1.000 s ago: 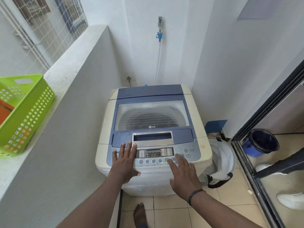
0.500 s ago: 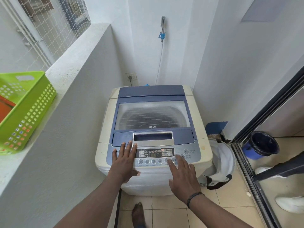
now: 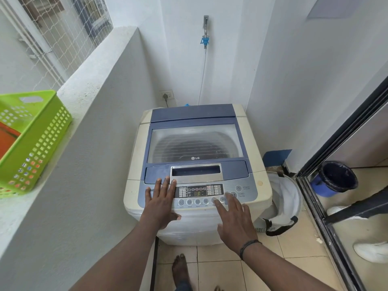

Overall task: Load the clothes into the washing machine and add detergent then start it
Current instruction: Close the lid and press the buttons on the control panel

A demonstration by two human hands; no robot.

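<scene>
A cream and blue top-loading washing machine stands in the corner with its see-through lid closed. Its control panel runs along the front edge and the display is lit. My left hand lies flat on the panel's left part, fingers spread, holding nothing. My right hand rests on the panel's right part, with fingertips on the row of round buttons beside the start/pause button. The drum's contents are too dim to make out.
A green perforated basket sits on the low wall's ledge at left. A white laundry bag lies on the floor right of the machine. Beyond it are a blue bucket and a sliding door frame. My bare foot is on the tiles.
Both hands stay on the control panel; my right fingertips have shifted slightly along the button row. The view has tilted a little.
</scene>
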